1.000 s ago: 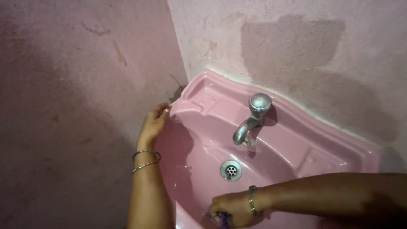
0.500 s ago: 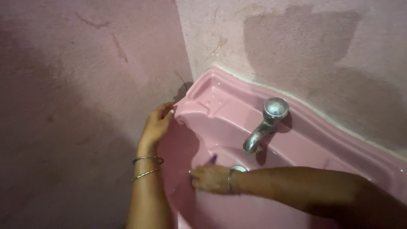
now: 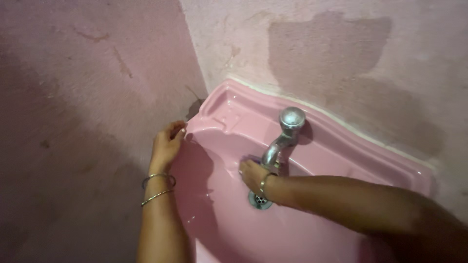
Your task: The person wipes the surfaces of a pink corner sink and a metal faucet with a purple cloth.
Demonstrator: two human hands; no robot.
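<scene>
The left hand grips the sink at its left rim, near the back left corner, fingers curled over the edge and the forearm rising straight up from the bottom of the view, two bangles on the wrist. The right arm reaches in from the right edge across the basin, wrist slightly bent, and the right hand presses flat against the back wall of the bowl, just under the tap spout and above the drain. A purple pad shows at its fingertips, held between hand and sink. The wall is pink and stained.
</scene>
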